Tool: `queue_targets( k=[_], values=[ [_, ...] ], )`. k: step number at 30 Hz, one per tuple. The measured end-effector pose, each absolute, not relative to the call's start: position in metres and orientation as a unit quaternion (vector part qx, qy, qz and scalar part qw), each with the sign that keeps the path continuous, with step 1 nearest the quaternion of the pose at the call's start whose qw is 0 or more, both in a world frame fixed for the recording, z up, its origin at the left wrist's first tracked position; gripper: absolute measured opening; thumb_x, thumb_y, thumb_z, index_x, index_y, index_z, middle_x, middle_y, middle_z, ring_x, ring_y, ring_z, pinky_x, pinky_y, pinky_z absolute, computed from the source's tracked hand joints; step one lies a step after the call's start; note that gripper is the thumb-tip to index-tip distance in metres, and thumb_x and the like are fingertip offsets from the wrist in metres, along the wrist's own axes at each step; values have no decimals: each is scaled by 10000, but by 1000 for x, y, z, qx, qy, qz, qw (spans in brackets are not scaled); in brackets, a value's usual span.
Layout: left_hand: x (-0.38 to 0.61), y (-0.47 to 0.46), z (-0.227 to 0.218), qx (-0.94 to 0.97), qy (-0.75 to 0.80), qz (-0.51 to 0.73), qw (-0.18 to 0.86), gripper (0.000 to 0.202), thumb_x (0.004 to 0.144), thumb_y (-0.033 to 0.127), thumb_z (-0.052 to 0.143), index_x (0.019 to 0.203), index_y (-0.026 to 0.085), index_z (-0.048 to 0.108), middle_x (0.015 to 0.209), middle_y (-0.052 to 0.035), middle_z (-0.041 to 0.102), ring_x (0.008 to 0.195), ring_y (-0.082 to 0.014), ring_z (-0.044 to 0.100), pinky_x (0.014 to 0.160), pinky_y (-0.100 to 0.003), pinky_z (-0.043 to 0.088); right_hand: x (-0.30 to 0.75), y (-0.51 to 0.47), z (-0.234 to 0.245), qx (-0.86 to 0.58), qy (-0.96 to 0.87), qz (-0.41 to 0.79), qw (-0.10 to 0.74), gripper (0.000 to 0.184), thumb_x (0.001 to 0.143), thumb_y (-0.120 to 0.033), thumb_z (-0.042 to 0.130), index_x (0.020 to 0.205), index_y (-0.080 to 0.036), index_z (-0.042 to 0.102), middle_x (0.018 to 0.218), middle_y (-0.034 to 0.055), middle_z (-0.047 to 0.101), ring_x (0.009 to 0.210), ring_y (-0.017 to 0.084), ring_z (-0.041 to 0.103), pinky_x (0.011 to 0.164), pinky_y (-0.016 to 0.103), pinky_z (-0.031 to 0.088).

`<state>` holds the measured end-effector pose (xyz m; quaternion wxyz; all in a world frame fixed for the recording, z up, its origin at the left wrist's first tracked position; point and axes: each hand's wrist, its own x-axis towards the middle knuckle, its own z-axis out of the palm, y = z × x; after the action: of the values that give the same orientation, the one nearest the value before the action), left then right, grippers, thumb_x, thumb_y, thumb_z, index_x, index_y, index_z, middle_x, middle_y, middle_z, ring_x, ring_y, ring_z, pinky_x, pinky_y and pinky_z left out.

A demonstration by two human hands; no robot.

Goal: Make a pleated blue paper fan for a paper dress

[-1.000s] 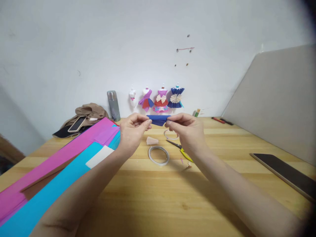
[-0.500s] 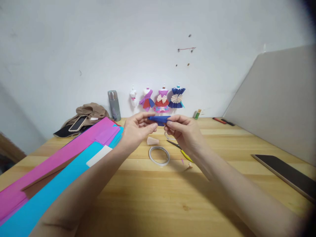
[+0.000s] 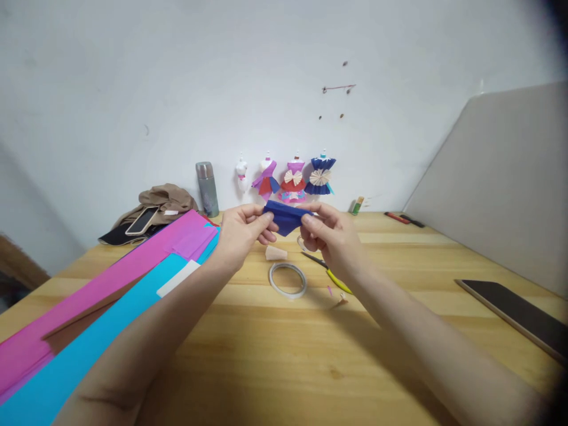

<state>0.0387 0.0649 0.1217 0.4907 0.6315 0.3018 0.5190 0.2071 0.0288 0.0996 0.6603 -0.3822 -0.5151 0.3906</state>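
Note:
A small folded piece of dark blue paper is held above the wooden table between both hands. My left hand pinches its left end with thumb and fingers. My right hand pinches its right end. Under the hands lie a roll of clear tape, a small beige paper cone and yellow-handled scissors. A second tape ring is partly hidden behind my right hand.
Long pink and cyan paper sheets lie at the left. Paper-dressed mini mannequins, a grey flask, a phone on cloth stand at the back. A dark tablet lies right, before a leaning grey board.
The blue paper, a flat narrow strip a second ago, now shows a wider folded face with a point hanging down. Both hands have stayed in place, fingers shifting on the paper.

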Motion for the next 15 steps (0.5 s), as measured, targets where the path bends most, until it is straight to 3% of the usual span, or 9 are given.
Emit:
queue_targets(
  k=[3,6,11,15],
  values=[
    [38,64,123,642,317,506,481,130,752,237,679,687,128,649,572,-9,658,449,-88,586,462,-198,456,209,31,97,-399,-518,354,669,284,662,-398,808,761,-218,613,482,-83,418,421,66,278,436,253,163],
    [36,64,125,659,335,475,477,154,751,251,684,667,133,628,522,9,611,412,-74,532,445,-195,416,212,33,97,-400,-521,331,678,297,660,-400,800,621,-215,571,498,-65,418,434,63,263,450,265,142],
    [32,66,126,687,324,446,473,227,721,346,745,754,135,671,458,66,467,412,-50,358,427,-204,247,215,34,98,-396,-522,343,673,328,647,-412,807,582,-217,551,491,-67,393,441,69,261,458,267,138],
    [28,71,126,699,289,485,440,482,768,510,697,506,176,469,463,62,327,468,-61,241,475,-257,153,216,35,95,-404,-526,348,663,311,664,-399,809,588,-216,569,502,-64,402,455,76,288,462,270,167]
  ],
)
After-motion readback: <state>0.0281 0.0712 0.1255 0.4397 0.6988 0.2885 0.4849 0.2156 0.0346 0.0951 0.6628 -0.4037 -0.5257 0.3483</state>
